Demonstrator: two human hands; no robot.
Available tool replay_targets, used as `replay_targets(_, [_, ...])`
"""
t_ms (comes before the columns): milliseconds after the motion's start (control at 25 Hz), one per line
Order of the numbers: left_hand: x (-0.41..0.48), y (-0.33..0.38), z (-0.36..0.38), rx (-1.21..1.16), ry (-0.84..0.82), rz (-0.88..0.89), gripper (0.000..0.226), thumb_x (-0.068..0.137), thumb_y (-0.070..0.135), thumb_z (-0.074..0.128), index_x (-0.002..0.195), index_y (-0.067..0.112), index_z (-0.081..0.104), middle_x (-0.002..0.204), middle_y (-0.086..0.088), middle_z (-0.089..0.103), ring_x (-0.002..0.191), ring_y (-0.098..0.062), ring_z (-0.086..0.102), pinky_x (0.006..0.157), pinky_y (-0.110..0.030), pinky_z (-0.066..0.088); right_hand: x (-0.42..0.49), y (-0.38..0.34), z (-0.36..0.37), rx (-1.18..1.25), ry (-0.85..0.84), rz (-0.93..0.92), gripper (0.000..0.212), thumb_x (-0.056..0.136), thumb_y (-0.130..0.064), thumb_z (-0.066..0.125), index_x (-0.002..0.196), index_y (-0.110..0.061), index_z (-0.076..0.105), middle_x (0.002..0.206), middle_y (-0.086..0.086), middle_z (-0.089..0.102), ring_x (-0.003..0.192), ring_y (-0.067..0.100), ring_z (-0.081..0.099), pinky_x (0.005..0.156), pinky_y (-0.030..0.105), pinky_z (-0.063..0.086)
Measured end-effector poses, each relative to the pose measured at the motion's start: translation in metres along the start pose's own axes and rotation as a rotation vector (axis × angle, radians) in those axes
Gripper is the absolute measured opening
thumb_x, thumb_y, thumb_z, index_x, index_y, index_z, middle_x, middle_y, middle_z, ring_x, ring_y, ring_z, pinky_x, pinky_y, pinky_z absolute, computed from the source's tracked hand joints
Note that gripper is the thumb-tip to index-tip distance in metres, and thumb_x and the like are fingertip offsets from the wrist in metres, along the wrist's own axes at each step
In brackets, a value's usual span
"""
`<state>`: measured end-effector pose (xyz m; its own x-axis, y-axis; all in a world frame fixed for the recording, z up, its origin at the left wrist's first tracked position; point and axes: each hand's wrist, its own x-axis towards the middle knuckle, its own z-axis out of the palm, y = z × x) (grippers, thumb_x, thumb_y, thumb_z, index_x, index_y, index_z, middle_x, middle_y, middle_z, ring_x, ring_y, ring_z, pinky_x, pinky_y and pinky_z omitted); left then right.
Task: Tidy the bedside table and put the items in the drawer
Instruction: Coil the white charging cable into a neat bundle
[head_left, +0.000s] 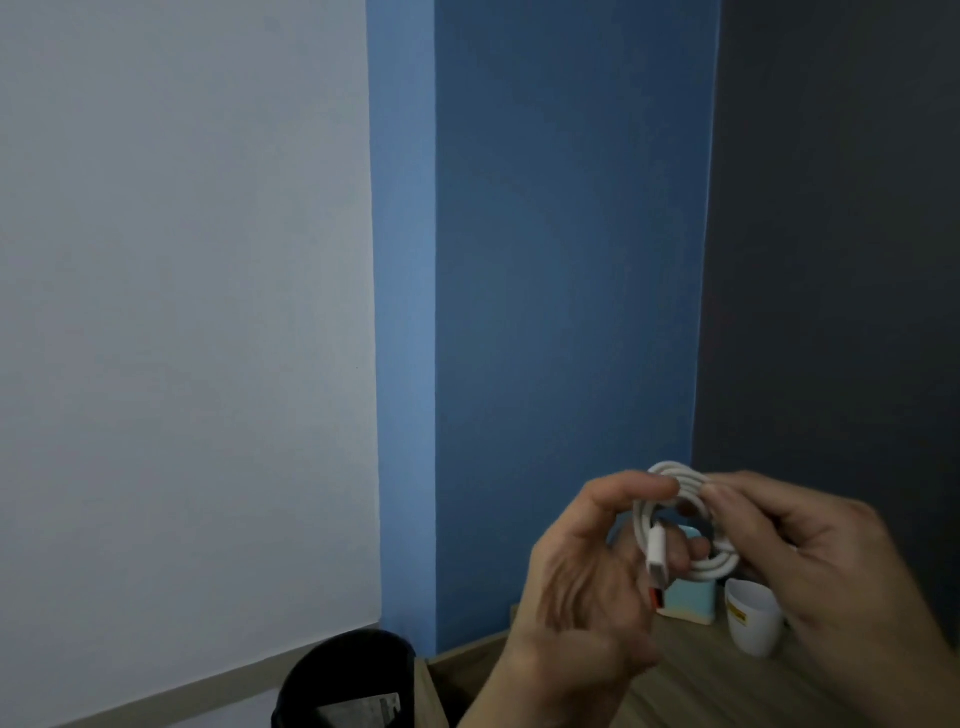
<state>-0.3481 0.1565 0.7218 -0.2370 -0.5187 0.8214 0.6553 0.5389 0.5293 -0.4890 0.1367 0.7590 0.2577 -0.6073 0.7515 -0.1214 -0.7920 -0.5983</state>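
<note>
A white charging cable, wound into a small coil, is held up in the air in front of the blue wall. My left hand pinches the coil's left side, and the USB plug with its orange tip hangs down across the fingers. My right hand grips the coil's right side with thumb and fingertips. Below the hands lies the wooden bedside table top. No drawer is in view.
A white cup with a yellow mark stands on the table at the right. A light blue box-like object stands behind the cable against the wall. A black bin sits on the floor left of the table.
</note>
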Motion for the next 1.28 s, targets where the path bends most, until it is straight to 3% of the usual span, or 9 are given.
replay_targets(120, [0.001, -0.003, 0.002, 0.262, 0.152, 0.010, 0.046, 0.064, -0.011, 0.062, 0.099, 0.018, 0.067, 0.092, 0.006, 0.066, 0.082, -0.006, 0.063, 0.087, -0.023, 0.051, 0.000, 0.002, 0.001, 0.010, -0.015, 0.008, 0.052, 0.064, -0.079, 0.045, 0.083, -0.039, 0.072, 0.073, -0.006, 0.074, 0.065, 0.011, 0.068, 0.059, 0.026, 0.051])
replay_targets(200, [-0.001, -0.005, 0.005, 0.467, 0.303, 0.055, 0.019, 0.068, 0.018, 0.078, 0.086, 0.018, 0.072, 0.091, -0.001, 0.065, 0.080, -0.011, 0.066, 0.079, -0.026, 0.054, -0.001, 0.003, 0.002, -0.001, -0.015, -0.001, 0.050, 0.065, -0.079, 0.045, 0.082, -0.041, 0.072, 0.073, -0.008, 0.073, 0.065, 0.010, 0.068, 0.058, 0.025, 0.051])
replay_targets(440, [-0.004, -0.003, 0.001, 0.716, 0.602, 0.159, 0.036, 0.070, 0.066, 0.061, 0.068, 0.033, 0.073, 0.101, 0.010, 0.064, 0.105, -0.013, 0.062, 0.088, -0.030, 0.051, -0.002, 0.002, -0.003, -0.046, -0.003, 0.009, 0.048, 0.064, -0.080, 0.044, 0.080, -0.043, 0.070, 0.070, -0.016, 0.071, 0.066, -0.001, 0.065, 0.055, 0.007, 0.046])
replay_targets(520, [-0.005, -0.002, 0.000, 0.670, 0.650, 0.183, 0.038, 0.068, 0.066, 0.063, 0.065, 0.030, 0.071, 0.087, 0.008, 0.068, 0.095, -0.014, 0.065, 0.085, -0.036, 0.051, -0.003, 0.004, -0.004, -0.048, 0.016, 0.012, 0.036, 0.065, -0.070, 0.050, 0.076, -0.041, 0.070, 0.066, -0.016, 0.070, 0.060, -0.004, 0.063, 0.052, 0.003, 0.043])
replay_targets(640, [-0.005, 0.001, -0.001, 0.509, 0.734, 0.186, 0.042, 0.057, 0.067, 0.071, 0.059, 0.025, 0.070, 0.064, 0.009, 0.065, 0.068, -0.009, 0.064, 0.069, -0.027, 0.055, -0.006, 0.010, -0.001, -0.041, 0.011, 0.007, 0.055, 0.061, -0.082, 0.046, 0.073, -0.034, 0.070, 0.059, -0.009, 0.069, 0.053, -0.005, 0.061, 0.049, 0.005, 0.043])
replay_targets(760, [-0.002, 0.008, 0.001, 0.354, 0.786, 0.076, 0.034, 0.062, 0.052, 0.076, 0.060, 0.018, 0.072, 0.054, 0.005, 0.059, 0.053, -0.007, 0.057, 0.051, -0.019, 0.051, -0.009, 0.015, 0.002, -0.039, -0.005, -0.009, 0.058, 0.063, -0.083, 0.043, 0.076, -0.033, 0.071, 0.056, 0.001, 0.067, 0.049, 0.012, 0.059, 0.047, 0.019, 0.042])
replay_targets(1080, [0.015, 0.003, 0.005, 0.433, 0.781, -0.204, 0.014, 0.090, 0.013, 0.054, 0.098, 0.016, 0.065, 0.045, 0.004, 0.049, 0.036, -0.006, 0.040, 0.036, -0.017, 0.034, -0.004, 0.010, -0.002, -0.078, -0.072, -0.080, 0.047, 0.069, -0.077, 0.046, 0.080, -0.039, 0.071, 0.061, -0.001, 0.070, 0.056, 0.020, 0.065, 0.052, 0.027, 0.048])
replay_targets(1160, [0.015, 0.000, 0.004, 0.477, 0.758, -0.228, 0.008, 0.089, 0.014, 0.055, 0.086, 0.009, 0.061, 0.041, 0.003, 0.049, 0.031, -0.006, 0.040, 0.033, -0.017, 0.033, -0.002, 0.009, -0.003, -0.106, -0.053, -0.108, 0.045, 0.070, -0.076, 0.046, 0.082, -0.039, 0.070, 0.061, -0.001, 0.070, 0.054, 0.018, 0.064, 0.050, 0.026, 0.048])
replay_targets(1280, [0.011, -0.004, 0.005, 0.541, 0.670, -0.208, 0.034, 0.079, 0.037, 0.053, 0.061, 0.013, 0.067, 0.044, 0.000, 0.056, 0.034, -0.011, 0.046, 0.035, -0.020, 0.038, 0.000, 0.006, -0.003, -0.141, -0.042, -0.127, 0.044, 0.072, -0.075, 0.044, 0.084, -0.040, 0.069, 0.062, -0.003, 0.069, 0.053, 0.013, 0.064, 0.049, 0.022, 0.048])
